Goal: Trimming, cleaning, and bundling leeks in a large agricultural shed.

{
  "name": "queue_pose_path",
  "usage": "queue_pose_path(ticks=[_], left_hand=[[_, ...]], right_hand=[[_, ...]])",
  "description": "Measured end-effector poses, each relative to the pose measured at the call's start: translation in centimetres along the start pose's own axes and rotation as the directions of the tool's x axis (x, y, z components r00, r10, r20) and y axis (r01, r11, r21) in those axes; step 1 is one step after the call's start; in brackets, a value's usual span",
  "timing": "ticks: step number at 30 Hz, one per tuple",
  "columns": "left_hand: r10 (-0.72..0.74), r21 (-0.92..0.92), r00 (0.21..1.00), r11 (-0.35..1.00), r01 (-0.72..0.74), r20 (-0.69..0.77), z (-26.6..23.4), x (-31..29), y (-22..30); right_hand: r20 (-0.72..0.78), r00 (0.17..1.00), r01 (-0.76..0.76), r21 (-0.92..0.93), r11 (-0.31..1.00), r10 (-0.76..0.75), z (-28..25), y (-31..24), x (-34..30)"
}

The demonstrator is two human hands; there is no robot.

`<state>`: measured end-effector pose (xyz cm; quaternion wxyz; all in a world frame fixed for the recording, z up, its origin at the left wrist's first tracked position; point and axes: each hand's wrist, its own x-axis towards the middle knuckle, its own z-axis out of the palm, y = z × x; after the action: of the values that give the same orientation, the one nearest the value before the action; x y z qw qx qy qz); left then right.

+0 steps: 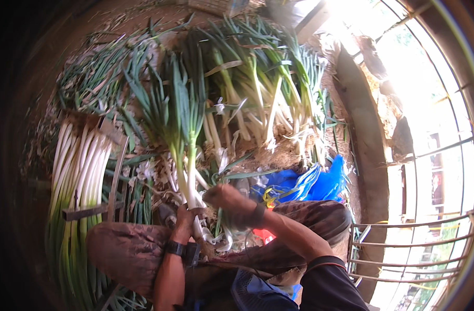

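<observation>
Where hands (206, 212) grip a leek (187, 155), dirt floor (361, 119), leek piles (79, 166)

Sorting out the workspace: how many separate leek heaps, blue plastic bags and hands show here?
Cleaned leek stack: 1
Uncleaned leek heaps: 2
Blue plastic bag: 1
Hands, left hand, right hand: 2
Total: 6

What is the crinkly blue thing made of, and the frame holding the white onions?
The blue thing looks like thin plastic, a bag or sheet: it is shiny, crumpled and folds softly. The frame around the cleaned white green onions seems to be rough, dull wood slats, though dirt makes that hard to tell for sure.
</observation>
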<state>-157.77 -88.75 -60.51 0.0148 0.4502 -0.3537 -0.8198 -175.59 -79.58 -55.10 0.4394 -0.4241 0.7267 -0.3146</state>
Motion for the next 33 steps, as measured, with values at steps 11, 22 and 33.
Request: queue_pose_path(ticks=[11, 22, 33], left_hand=[[0.015, -0.086, 0.994, 0.996, -0.006, 0.107, 4.6, -3.0, 4.4], [0.023, 0.014, 0.995, 1.0, -0.022, -0.096, 5.2, -0.1, 1.1], [-0.047, 0.047, 0.992, 0.997, 0.053, -0.121, 6.5, 1.4, 0.8]], right_hand=[[-0.866, 0.487, -0.635, -0.262, 0.727, 0.114, -17.0, 9.0, 4.3], [-0.933, 0.258, -0.817, -0.072, 0.573, 0.251, -31.7, 16.5, -2.0], [-0.874, 0.374, -0.154, 0.273, 0.95, 0.311, -41.3, 12.4, -10.9]])
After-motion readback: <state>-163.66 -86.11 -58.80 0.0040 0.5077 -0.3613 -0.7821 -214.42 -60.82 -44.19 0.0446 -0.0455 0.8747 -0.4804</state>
